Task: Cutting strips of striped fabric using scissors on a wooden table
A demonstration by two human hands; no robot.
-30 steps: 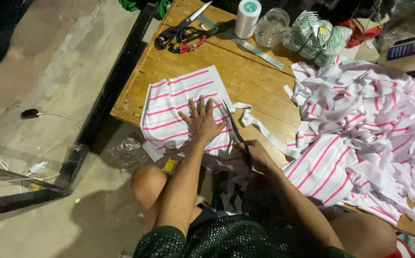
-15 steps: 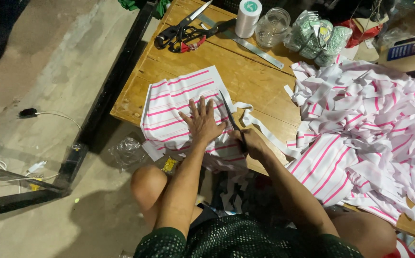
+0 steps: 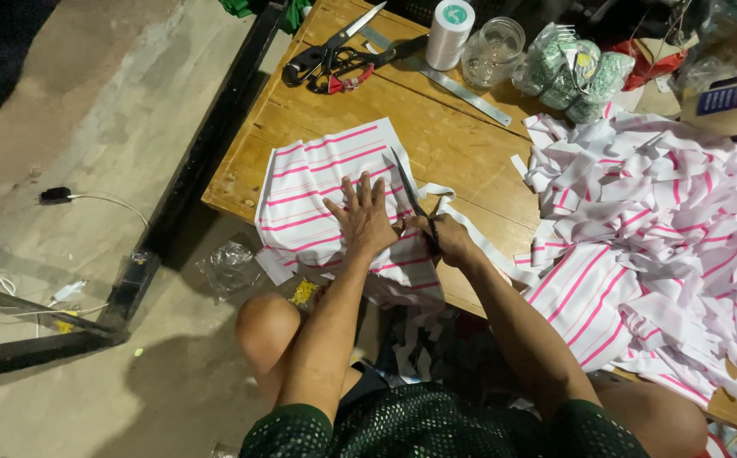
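Note:
A white cloth with pink stripes [image 3: 326, 182] lies over the near left corner of the wooden table [image 3: 462, 136]. My left hand [image 3: 364, 216] presses flat on it, fingers spread. My right hand [image 3: 445, 237] grips a pair of scissors [image 3: 408, 191] whose blades point away along the cloth's right edge. A narrow cut strip [image 3: 479, 233] trails off to the right of the blades.
A big heap of pink-striped strips and pieces [image 3: 657, 229] covers the table's right side. At the back lie spare scissors [image 3: 334, 55], a metal ruler [image 3: 457, 85], a thread spool [image 3: 451, 32], a glass jar [image 3: 494, 53] and bagged green items [image 3: 576, 72]. Cables [image 3: 71, 199] lie on the floor.
The scissors have advanced forward along the cloth's right edge, lengthening the cut strip. My left hand stays pressed on the cloth.

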